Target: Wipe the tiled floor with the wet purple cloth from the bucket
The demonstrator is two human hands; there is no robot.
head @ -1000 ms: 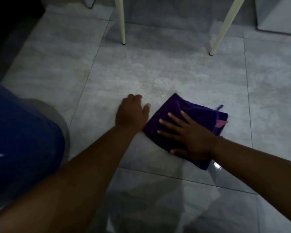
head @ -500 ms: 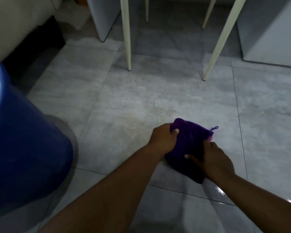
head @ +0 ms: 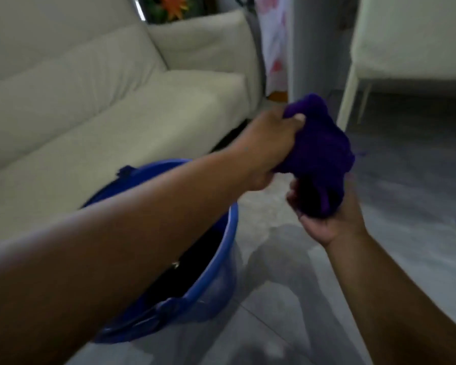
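Observation:
The purple cloth [head: 320, 148] is bunched up in the air above the grey tiled floor [head: 406, 185], right of the bucket. My left hand [head: 269, 143] grips its upper edge from the left. My right hand [head: 327, 219] holds its lower end from below, palm up. The blue bucket [head: 221, 262] stands on the floor under my left forearm, which hides much of its opening; the inside looks dark.
A cream sofa [head: 103, 109] runs along the left, close behind the bucket. White chair legs [head: 349, 98] and a pale chair stand at the upper right. A wet patch shines on the tiles next to the bucket.
The cloth was flat on the floor under my right hand, then gathered by both hands. Now it is lifted off the tiles, and the view has swung left toward the bucket and sofa.

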